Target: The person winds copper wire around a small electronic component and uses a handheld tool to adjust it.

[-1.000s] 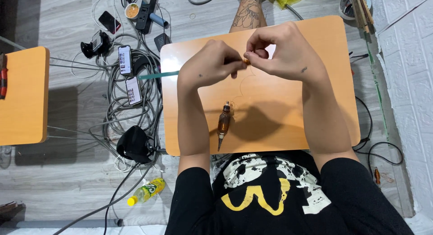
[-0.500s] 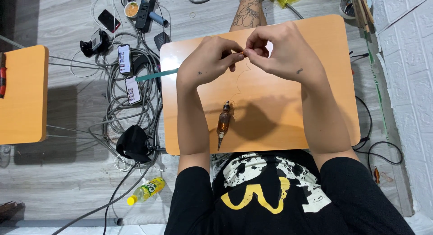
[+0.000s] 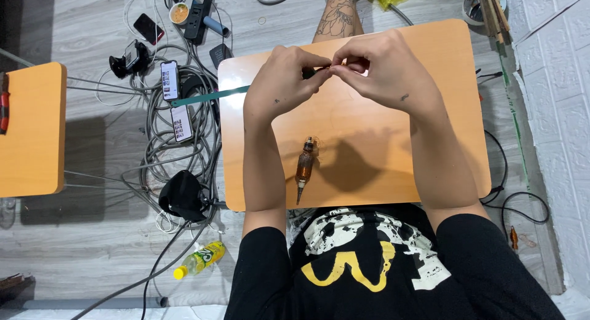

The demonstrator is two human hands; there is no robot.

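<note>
Left hand (image 3: 279,86) and right hand (image 3: 384,71) meet fingertip to fingertip above far edge of orange wooden tabletop (image 3: 430,142), both pinching same small item, too tiny to identify. Pose barely changed from half second ago. Copper-wound motor armature (image 3: 305,166) lies near left forearm, unmoved. Teal flat strip (image 3: 209,97) pokes past table's left edge.

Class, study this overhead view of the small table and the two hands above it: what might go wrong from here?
1. The left hand and right hand pinch something tiny; if dropped, it may be lost among the cables on the floor.
2. The motor armature lies loose near the table edge; a forearm could roll it off.
3. The green strip overhangs the table's side and could be knocked off.
</note>
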